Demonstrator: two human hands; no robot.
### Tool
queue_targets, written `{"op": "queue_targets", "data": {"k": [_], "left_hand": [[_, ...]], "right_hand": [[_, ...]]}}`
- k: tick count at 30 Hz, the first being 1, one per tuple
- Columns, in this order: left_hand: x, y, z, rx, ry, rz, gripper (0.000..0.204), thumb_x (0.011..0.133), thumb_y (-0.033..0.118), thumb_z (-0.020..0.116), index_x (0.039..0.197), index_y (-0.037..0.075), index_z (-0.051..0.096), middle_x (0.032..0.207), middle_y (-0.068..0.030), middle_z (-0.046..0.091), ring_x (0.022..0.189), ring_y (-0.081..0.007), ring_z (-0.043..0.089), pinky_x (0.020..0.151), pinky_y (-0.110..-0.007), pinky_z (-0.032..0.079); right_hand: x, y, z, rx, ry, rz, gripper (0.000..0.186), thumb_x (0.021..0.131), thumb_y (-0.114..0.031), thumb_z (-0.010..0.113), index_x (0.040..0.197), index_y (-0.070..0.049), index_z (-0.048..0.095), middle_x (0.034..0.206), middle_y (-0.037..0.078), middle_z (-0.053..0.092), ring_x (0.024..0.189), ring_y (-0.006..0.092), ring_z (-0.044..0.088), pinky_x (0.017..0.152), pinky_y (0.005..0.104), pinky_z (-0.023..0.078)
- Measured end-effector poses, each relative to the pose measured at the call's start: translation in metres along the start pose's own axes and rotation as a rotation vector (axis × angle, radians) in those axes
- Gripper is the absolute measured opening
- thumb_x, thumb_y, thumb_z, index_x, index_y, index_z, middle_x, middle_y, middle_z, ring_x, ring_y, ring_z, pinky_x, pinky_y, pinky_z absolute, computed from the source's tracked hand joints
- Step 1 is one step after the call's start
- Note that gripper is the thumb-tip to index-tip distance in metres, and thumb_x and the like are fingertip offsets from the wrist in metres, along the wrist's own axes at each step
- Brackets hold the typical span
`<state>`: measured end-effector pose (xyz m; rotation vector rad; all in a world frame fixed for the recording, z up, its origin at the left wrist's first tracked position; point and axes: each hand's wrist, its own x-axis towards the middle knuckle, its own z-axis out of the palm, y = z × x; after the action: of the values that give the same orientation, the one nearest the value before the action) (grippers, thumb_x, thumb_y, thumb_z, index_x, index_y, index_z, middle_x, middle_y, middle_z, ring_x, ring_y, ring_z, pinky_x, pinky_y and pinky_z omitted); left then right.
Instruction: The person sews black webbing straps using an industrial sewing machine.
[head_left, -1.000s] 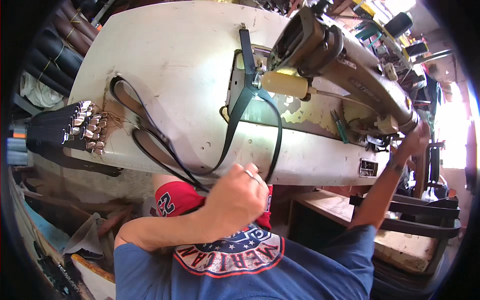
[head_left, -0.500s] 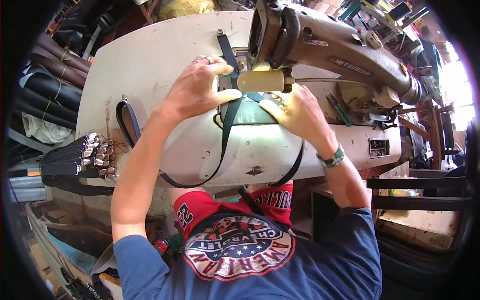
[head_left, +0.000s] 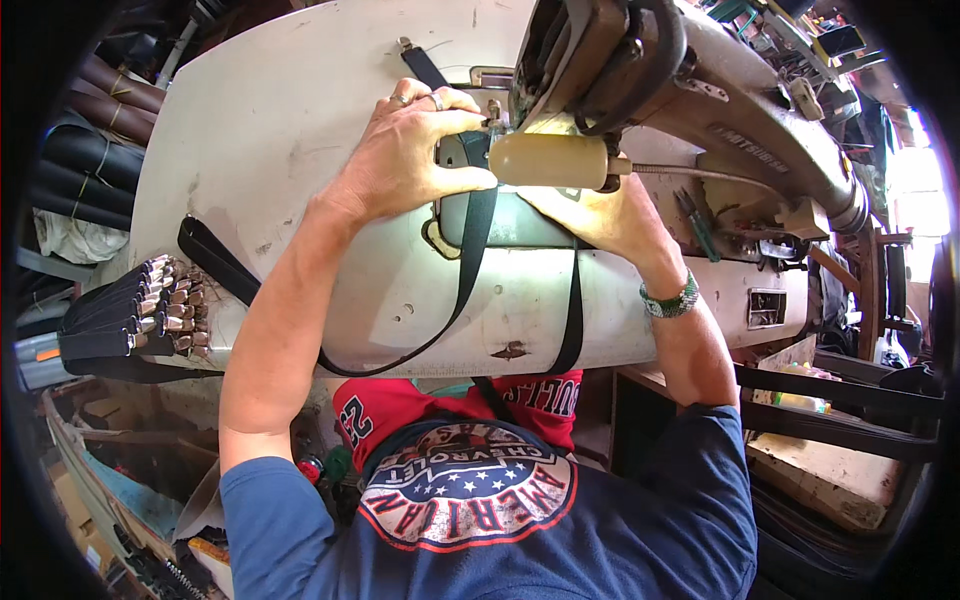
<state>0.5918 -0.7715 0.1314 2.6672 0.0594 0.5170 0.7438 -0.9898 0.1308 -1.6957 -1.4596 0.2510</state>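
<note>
A long black webbing strap point(head_left: 470, 270) runs over the white sewing table point(head_left: 300, 120) and up under the head of a large industrial sewing machine point(head_left: 700, 90). My left hand point(head_left: 410, 155) presses flat on the strap just left of the needle area, fingers together. My right hand point(head_left: 600, 215) lies under the machine's cream lamp tube point(head_left: 550, 160) and pins the strap from the right. The strap loops off the table's near edge and back up. The needle itself is hidden behind the machine head.
A bundle of finished black straps with metal buckles point(head_left: 130, 315) lies at the table's left edge. Dark rolled material point(head_left: 90, 150) is stacked further left. Small tools point(head_left: 700, 225) lie on the machine bed at right. A wooden bench point(head_left: 830, 470) stands lower right.
A second ago my left hand hung below the table edge and my right reached to the machine's far end. Both have come up onto the strap at the needle, and my head has moved closer.
</note>
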Motion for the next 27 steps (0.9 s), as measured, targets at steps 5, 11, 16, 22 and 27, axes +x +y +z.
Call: {"op": "queue_targets", "data": {"k": [5,11,16,22,27], "left_hand": [[0.004,0.002,-0.001,-0.015,0.004,0.003,0.055,0.072,0.041,0.087,0.115,0.008,0.076,0.124,-0.0002,0.068,0.117,-0.0268,0.052,0.106,-0.04,0.039],[0.002,0.006,0.0,-0.014,-0.005,-0.037,0.043,0.072,0.027,0.09,0.107,0.007,0.075,0.128,-0.0021,0.068,0.121,-0.025,0.05,0.107,-0.039,0.039],[0.003,0.01,-0.002,-0.018,-0.026,-0.055,0.043,0.072,0.027,0.089,0.106,0.007,0.075,0.129,-0.0029,0.068,0.121,-0.0261,0.05,0.109,-0.04,0.04],[0.002,0.008,-0.001,0.017,0.019,-0.056,0.051,0.071,0.042,0.086,0.109,0.008,0.077,0.121,-0.0006,0.071,0.115,-0.027,0.056,0.102,-0.041,0.045],[0.002,0.012,-0.003,0.019,0.0,-0.067,0.042,0.073,0.028,0.087,0.108,0.006,0.075,0.124,-0.0017,0.069,0.112,-0.0264,0.053,0.106,-0.037,0.045]], "right_hand": [[-0.009,0.024,0.015,0.232,0.042,0.235,0.04,0.084,-0.023,0.08,0.118,-0.004,0.072,0.115,0.016,0.071,0.1,0.0326,0.069,0.086,0.04,0.056],[-0.005,0.003,0.005,0.013,0.03,0.11,0.039,0.083,-0.024,0.08,0.115,-0.003,0.071,0.112,0.016,0.072,0.095,0.0304,0.071,0.084,0.0377,0.056],[-0.001,-0.001,0.0,0.044,-0.02,0.106,0.04,0.081,-0.019,0.081,0.115,-0.002,0.07,0.107,0.015,0.073,0.095,0.0261,0.07,0.085,0.038,0.056],[0.002,0.004,0.0,0.036,0.002,0.024,0.036,0.077,-0.016,0.081,0.109,-0.002,0.072,0.104,0.014,0.074,0.09,0.0257,0.069,0.083,0.0368,0.055],[0.003,0.013,0.0,0.011,-0.01,-0.001,0.034,0.077,-0.016,0.081,0.107,-0.002,0.073,0.1,0.013,0.074,0.088,0.0256,0.068,0.081,0.0365,0.055]]}}
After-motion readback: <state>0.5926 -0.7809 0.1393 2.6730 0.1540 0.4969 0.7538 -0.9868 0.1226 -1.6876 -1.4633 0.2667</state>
